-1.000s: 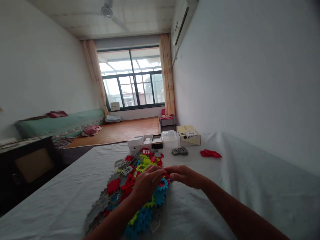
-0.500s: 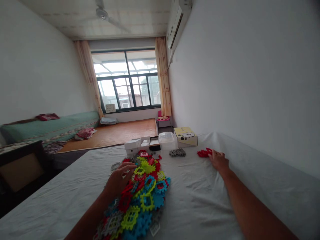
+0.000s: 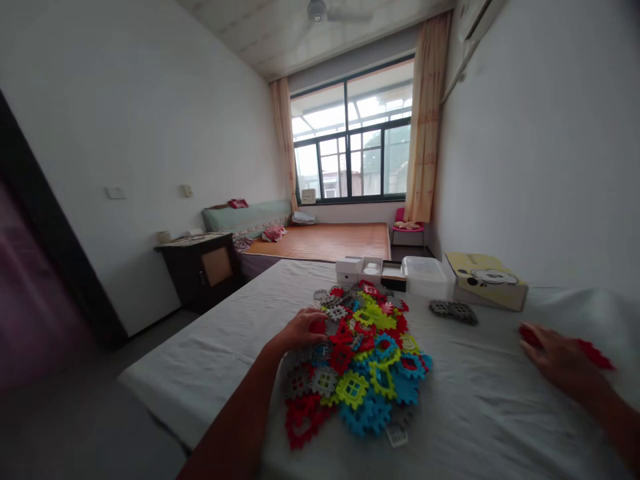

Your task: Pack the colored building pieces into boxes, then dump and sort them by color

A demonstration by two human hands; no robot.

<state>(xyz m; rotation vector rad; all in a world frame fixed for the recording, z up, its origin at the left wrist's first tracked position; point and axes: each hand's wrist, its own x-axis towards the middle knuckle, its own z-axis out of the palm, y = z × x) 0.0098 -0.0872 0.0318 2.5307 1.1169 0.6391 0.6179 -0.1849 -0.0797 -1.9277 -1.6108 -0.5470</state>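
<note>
A mixed heap of toothed plastic pieces (image 3: 357, 363) is spread on the white cloth (image 3: 235, 333), seemingly so that single pieces can be reached. At its left edge a red piece (image 3: 318, 325) is partly covered by the curled fingers of the left hand (image 3: 300, 328); whether it is pinched or only touched cannot be told. Well to the right, red pieces (image 3: 597, 354) are overlaid by the right hand (image 3: 557, 353), its fingers bent; its grip is hidden. Between them grey pieces (image 3: 454, 311) are set apart, by colour it seems. The clear tub (image 3: 427, 279) and yellow box (image 3: 487, 283) are stood farther off, probably so the hands are not hindered.
</note>
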